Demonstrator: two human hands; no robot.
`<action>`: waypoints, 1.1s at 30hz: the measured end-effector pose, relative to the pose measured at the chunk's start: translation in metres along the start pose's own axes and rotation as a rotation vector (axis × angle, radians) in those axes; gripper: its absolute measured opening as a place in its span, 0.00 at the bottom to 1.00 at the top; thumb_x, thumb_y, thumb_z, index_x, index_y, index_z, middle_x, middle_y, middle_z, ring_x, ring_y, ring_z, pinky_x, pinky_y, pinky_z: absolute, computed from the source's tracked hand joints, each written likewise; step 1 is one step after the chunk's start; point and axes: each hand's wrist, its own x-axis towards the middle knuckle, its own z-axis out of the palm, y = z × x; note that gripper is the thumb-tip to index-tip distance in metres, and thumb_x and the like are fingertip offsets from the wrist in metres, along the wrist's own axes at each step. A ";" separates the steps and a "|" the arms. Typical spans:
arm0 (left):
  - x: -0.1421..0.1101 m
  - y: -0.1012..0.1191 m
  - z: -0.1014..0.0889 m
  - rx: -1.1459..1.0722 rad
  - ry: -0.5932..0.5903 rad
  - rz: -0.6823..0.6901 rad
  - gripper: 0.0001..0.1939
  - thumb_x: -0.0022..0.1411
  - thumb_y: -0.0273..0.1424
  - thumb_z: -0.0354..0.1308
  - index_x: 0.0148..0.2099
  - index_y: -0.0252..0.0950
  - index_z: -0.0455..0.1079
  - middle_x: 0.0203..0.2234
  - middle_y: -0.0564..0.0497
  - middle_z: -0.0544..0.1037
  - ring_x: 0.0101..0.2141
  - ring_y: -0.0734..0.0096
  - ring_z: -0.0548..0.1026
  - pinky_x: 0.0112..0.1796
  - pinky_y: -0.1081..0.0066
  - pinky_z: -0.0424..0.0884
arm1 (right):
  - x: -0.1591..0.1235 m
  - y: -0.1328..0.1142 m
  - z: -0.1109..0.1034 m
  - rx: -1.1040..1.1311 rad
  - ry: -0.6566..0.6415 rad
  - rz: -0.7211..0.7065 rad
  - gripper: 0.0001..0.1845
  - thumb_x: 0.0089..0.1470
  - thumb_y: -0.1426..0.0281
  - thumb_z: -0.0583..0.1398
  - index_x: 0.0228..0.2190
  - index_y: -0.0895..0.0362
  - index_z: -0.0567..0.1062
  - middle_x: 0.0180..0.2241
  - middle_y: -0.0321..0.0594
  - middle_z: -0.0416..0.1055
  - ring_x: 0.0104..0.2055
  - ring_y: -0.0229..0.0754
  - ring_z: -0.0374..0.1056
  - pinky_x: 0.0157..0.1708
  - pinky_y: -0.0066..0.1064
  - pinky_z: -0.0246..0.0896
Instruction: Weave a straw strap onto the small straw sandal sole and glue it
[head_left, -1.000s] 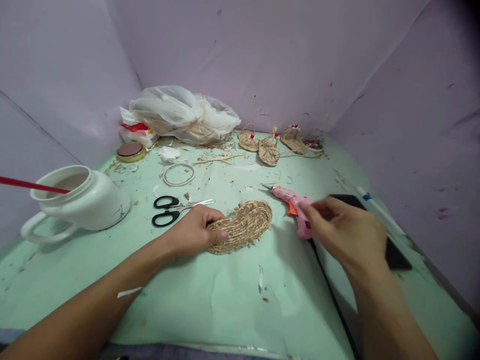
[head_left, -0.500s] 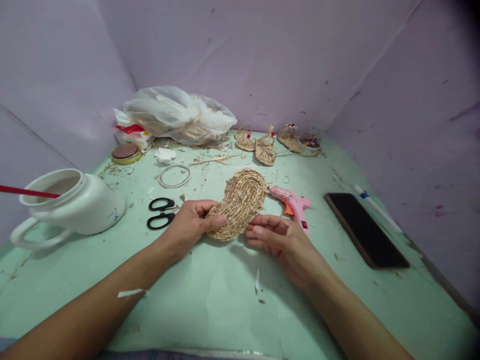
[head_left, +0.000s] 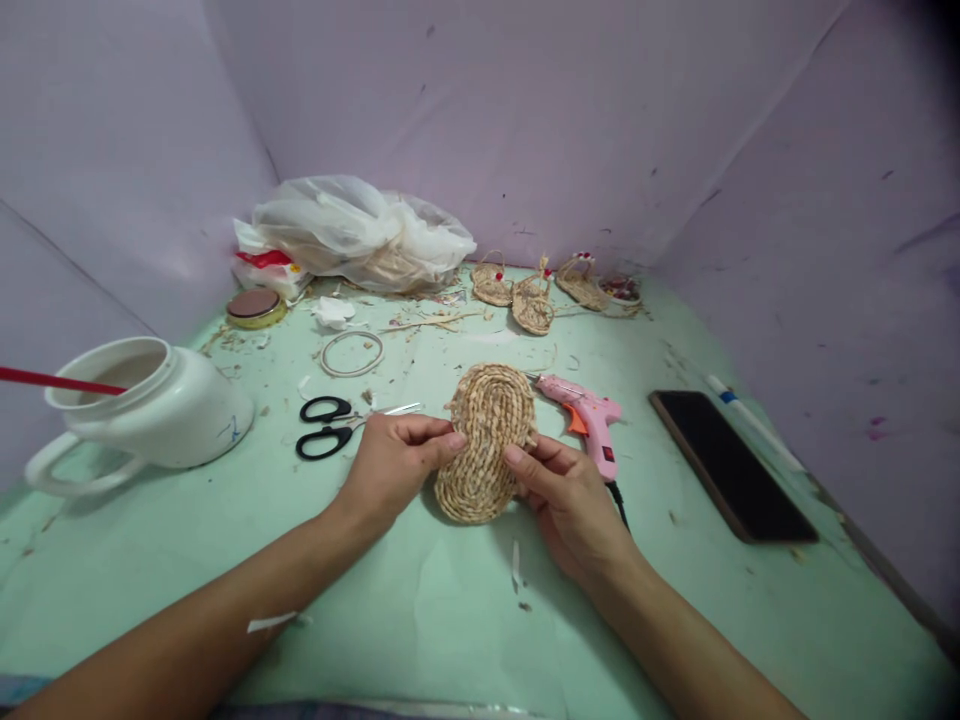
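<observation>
A woven straw slipper sole [head_left: 487, 440], coiled from braided fibre and narrowed at its waist, is held up above the table between both hands. My left hand [head_left: 401, 460] pinches its left edge, thumb on top and fingers behind. On the opposite edge, my right hand [head_left: 566, 495] grips it the same way. Just right of the sole lies a pink glue gun [head_left: 585, 415] with an orange trigger. Black-handled scissors [head_left: 326, 430] rest left of my left hand, their blades partly showing.
A white jug [head_left: 165, 410] with a red stick stands at left. Small straw slippers [head_left: 532, 305] with red beads sit at the back, beside a plastic bag [head_left: 360, 235]. A phone [head_left: 731, 465] and a pen [head_left: 754, 420] lie at right. Fibre scraps litter the table.
The sole has turned from a slant to nearly upright and come slightly nearer. My right hand, earlier at its lower edge, now grips its right side; my left hand has shifted up along the left edge.
</observation>
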 end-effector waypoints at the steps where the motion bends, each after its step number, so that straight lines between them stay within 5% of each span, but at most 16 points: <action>1: -0.001 0.000 0.000 -0.014 -0.013 -0.017 0.07 0.39 0.29 0.65 0.22 0.30 0.74 0.19 0.51 0.76 0.22 0.76 0.68 0.27 0.75 0.65 | 0.000 0.000 0.000 -0.001 -0.011 -0.001 0.11 0.37 0.68 0.68 0.27 0.58 0.77 0.27 0.40 0.76 0.29 0.39 0.69 0.34 0.32 0.64; 8: -0.007 0.001 0.003 0.002 -0.091 -0.082 0.07 0.38 0.27 0.64 0.17 0.31 0.70 0.11 0.57 0.66 0.16 0.82 0.58 0.19 0.77 0.54 | -0.003 0.003 0.001 -0.016 0.011 -0.015 0.11 0.37 0.68 0.68 0.28 0.58 0.77 0.29 0.41 0.77 0.32 0.43 0.71 0.38 0.35 0.64; 17: -0.009 -0.004 0.009 -0.042 -0.041 -0.111 0.07 0.36 0.27 0.65 0.19 0.30 0.70 0.14 0.55 0.69 0.18 0.78 0.63 0.23 0.75 0.59 | -0.004 0.007 0.005 -0.132 0.062 -0.048 0.12 0.37 0.67 0.68 0.27 0.59 0.76 0.26 0.41 0.76 0.28 0.42 0.70 0.32 0.34 0.64; 33: -0.009 -0.003 0.010 0.024 -0.019 -0.078 0.09 0.34 0.27 0.64 0.14 0.30 0.66 0.10 0.58 0.61 0.16 0.82 0.56 0.19 0.76 0.54 | -0.003 0.010 0.006 -0.216 0.045 -0.145 0.08 0.39 0.69 0.65 0.26 0.58 0.76 0.25 0.40 0.75 0.28 0.42 0.69 0.31 0.34 0.64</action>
